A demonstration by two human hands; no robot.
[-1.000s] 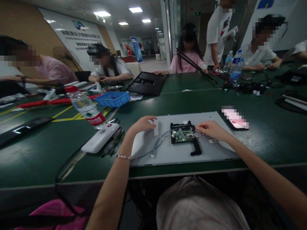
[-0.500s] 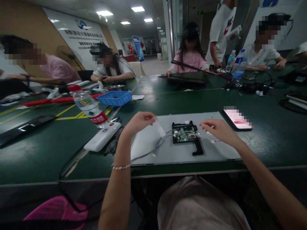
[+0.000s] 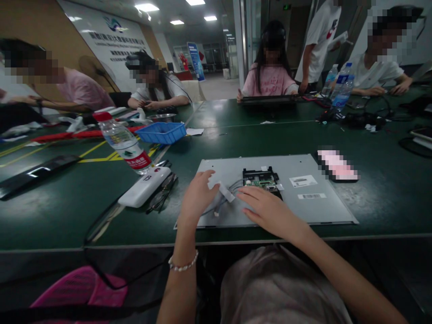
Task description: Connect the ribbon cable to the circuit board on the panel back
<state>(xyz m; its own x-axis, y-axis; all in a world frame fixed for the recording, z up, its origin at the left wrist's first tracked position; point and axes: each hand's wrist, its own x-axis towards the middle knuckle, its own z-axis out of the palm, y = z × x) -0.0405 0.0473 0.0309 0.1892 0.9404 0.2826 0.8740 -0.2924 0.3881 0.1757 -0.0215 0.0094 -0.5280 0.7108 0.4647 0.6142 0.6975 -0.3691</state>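
My left hand is over the left part of a grey metal panel, its thumb and fingers apart. A short strip of whitish, see-through tape lies across grey cables, its upper end at my left thumb tip. Whether the tape sticks to the thumb I cannot tell. My right hand is stretched out flat, fingertips near the tape's right end. Behind it, a green circuit board in a black bracket is partly hidden. Two white labels, the larger one behind the other, are on the panel's right side.
A phone lies right of the panel. To the left are a white power bank, glasses, a water bottle and a blue basket. Several people sit around the green table; one stands behind.
My right hand has moved left and nearer, from beside the board to the tape. My left hand has lowered and spread its fingers; the tape has come down onto the cables.
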